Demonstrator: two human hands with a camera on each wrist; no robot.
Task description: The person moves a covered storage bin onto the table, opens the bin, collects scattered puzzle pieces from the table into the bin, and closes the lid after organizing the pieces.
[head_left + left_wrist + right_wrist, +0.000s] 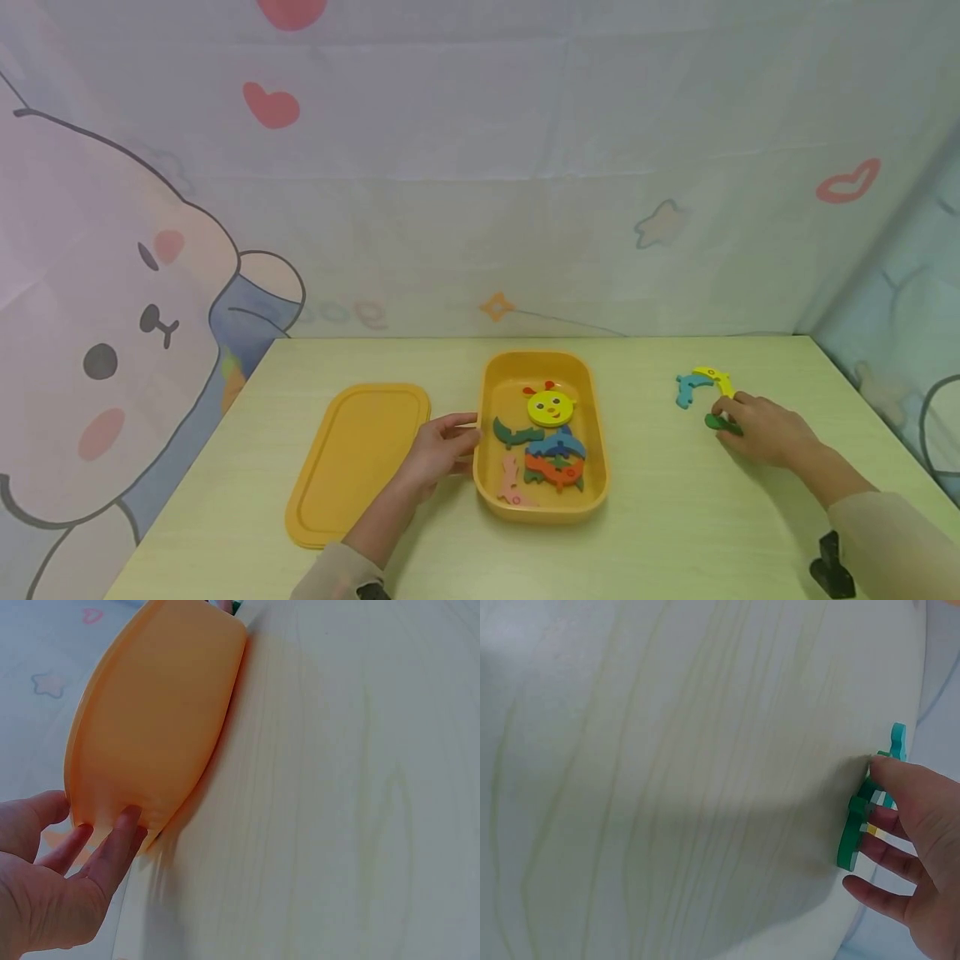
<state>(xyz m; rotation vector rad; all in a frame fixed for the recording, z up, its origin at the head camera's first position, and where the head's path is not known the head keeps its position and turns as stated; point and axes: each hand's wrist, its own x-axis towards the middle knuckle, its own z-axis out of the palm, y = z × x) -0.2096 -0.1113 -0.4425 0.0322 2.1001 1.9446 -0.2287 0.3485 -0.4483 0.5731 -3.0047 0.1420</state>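
My right hand [768,429] pinches a green puzzle piece [849,840] between thumb and fingers, low over the table at the right. Just beyond it lie a yellow puzzle piece [708,371] and a light blue puzzle piece [686,390], end to end in a curve. My left hand [442,450] touches the left side of a yellow-orange box [542,514], its fingertips against the outer wall and the thumb by the rim. Inside the box are a yellow smiling head piece [551,410] with red feelers and several dark green, blue, orange and pink pieces.
A flat yellow-orange lid [360,467] lies on the table left of the box, partly behind my left forearm. A printed cloth [465,167] hangs along the table's back edge, and another stretch of it stands at the right.
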